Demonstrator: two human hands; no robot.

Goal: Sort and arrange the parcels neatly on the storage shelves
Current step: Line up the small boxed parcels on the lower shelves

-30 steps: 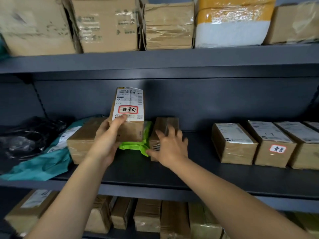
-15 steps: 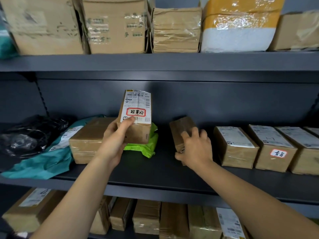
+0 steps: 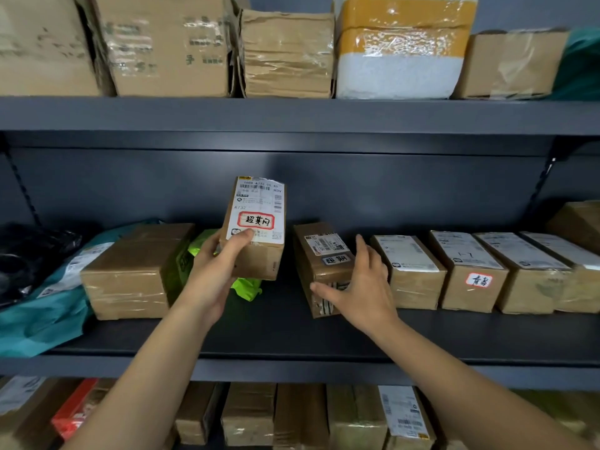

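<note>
My left hand [image 3: 217, 271] grips the labelled box [image 3: 256, 228], thumb on its label, holding it upright over the green bag [image 3: 246, 287] on the middle shelf [image 3: 292, 336]. My right hand [image 3: 360, 293] is released, fingers straight, touching the small box [image 3: 319, 254], which lies on the shelf just beside the row of boxes [image 3: 470, 271].

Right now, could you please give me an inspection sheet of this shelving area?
Surface: middle shelf, dark grey metal.
Job's things: labelled box upright; small box lying left of a row of boxes.
Clutter: green bag, teal bag, black bag, large box at left.
Grips: left hand holds the labelled box; right hand open, touching the small box.
Cables: nothing seen.
Surroundings: cartons and a foam box on the upper shelf; more parcels below.
</note>
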